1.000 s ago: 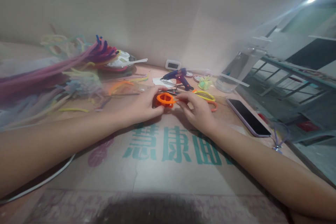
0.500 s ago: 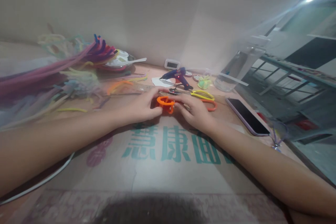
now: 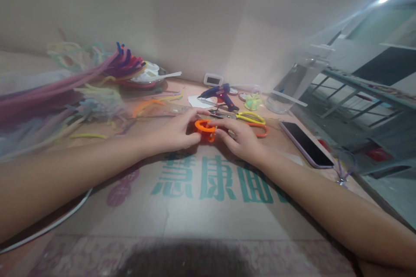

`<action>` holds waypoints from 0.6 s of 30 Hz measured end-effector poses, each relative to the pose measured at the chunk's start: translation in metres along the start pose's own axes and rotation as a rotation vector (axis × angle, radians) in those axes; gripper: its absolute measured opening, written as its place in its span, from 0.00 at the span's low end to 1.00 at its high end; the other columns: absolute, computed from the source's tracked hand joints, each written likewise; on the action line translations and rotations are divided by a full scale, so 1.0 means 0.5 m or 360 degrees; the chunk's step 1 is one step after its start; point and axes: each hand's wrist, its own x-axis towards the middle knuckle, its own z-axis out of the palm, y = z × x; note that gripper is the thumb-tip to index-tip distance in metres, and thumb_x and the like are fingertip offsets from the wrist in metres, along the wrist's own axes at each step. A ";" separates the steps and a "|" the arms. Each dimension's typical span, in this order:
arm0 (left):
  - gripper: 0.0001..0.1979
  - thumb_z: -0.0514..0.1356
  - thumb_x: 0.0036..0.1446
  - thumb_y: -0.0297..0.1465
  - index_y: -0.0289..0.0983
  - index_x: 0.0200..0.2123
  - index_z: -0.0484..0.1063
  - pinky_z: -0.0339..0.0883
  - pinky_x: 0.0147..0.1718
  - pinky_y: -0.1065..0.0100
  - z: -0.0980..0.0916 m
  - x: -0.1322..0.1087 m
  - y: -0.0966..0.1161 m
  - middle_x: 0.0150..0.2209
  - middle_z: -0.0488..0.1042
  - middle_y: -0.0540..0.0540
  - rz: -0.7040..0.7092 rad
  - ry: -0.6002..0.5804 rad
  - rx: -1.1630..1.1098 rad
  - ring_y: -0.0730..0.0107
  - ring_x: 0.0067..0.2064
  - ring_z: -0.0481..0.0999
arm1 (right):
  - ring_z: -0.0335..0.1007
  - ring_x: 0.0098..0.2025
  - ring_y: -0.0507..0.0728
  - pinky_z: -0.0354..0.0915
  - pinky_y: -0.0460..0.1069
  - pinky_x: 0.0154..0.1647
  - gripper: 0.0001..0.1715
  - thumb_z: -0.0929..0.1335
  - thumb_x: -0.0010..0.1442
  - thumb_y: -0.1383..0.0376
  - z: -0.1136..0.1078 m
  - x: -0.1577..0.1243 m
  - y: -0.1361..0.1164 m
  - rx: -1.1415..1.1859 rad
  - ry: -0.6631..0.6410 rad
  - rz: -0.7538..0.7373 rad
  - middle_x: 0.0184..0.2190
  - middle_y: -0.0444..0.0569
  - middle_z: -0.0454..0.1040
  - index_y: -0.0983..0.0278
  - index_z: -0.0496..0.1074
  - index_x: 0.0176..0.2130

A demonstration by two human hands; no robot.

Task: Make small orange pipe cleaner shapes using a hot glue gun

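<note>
Pinching from both sides, the two hands hold a small orange pipe-cleaner shape [image 3: 204, 129] just above the table [image 3: 107, 130], a little nearer the person than the blue glue gun [image 3: 218, 93]. The left hand [image 3: 177, 132] has its thumb and forefinger closed on the left edge of the shape, with the other fingers curled loosely under. The right hand [image 3: 242, 138] grips the right edge with its fingertips; its index finger lies across the top of the loop and its palm faces down. Whether the shape touches the surface below cannot be told.

Under the hands and nearer than the glue gun lies a flat cardboard sheet [image 3: 195, 207] printed with large teal characters. Yellow-handled scissors [image 3: 250, 117] lie just right of and in front of the glue gun, close beside the right hand, with a curved orange pipe-cleaner piece [image 3: 262, 130] next to them. A white digital timer [image 3: 213, 80] stands just behind the glue gun against the wall. A small yellow-green craft piece [image 3: 252, 103] sits right of the glue gun, and a clear plastic container [image 3: 278, 103] stands farther right. A smartphone [image 3: 305, 143] with a dark screen lies well to the right and nearer. Far left of the glue gun spreads a big, blurred bundle of coloured pipe cleaners [image 3: 65, 91].
</note>
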 end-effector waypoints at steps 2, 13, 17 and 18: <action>0.32 0.59 0.54 0.29 0.42 0.63 0.60 0.76 0.41 0.62 -0.001 0.001 0.000 0.52 0.78 0.41 0.0066 0.0015 0.0061 0.58 0.46 0.81 | 0.79 0.48 0.59 0.73 0.55 0.51 0.14 0.64 0.68 0.68 0.000 0.000 -0.003 0.0006 -0.0024 0.0022 0.48 0.51 0.82 0.62 0.77 0.49; 0.18 0.58 0.62 0.36 0.41 0.54 0.70 0.72 0.51 0.58 -0.004 0.002 0.000 0.54 0.77 0.44 0.0220 -0.0020 0.0171 0.57 0.52 0.79 | 0.78 0.42 0.58 0.71 0.51 0.44 0.10 0.64 0.69 0.67 -0.003 0.001 -0.001 0.0017 -0.0074 0.0017 0.41 0.51 0.82 0.63 0.75 0.43; 0.12 0.58 0.63 0.37 0.40 0.46 0.74 0.70 0.53 0.58 -0.006 0.008 -0.003 0.55 0.75 0.44 0.0299 0.0024 0.0098 0.57 0.54 0.77 | 0.78 0.42 0.57 0.71 0.51 0.45 0.11 0.63 0.69 0.67 -0.003 -0.001 0.001 0.0006 -0.0063 -0.0003 0.41 0.51 0.82 0.63 0.75 0.44; 0.11 0.58 0.63 0.37 0.40 0.44 0.74 0.70 0.54 0.58 -0.006 0.009 -0.002 0.55 0.76 0.44 0.0296 0.0023 0.0096 0.57 0.55 0.76 | 0.78 0.42 0.57 0.71 0.51 0.45 0.11 0.63 0.69 0.67 -0.002 -0.001 0.001 0.0000 -0.0068 -0.0005 0.41 0.51 0.82 0.62 0.75 0.44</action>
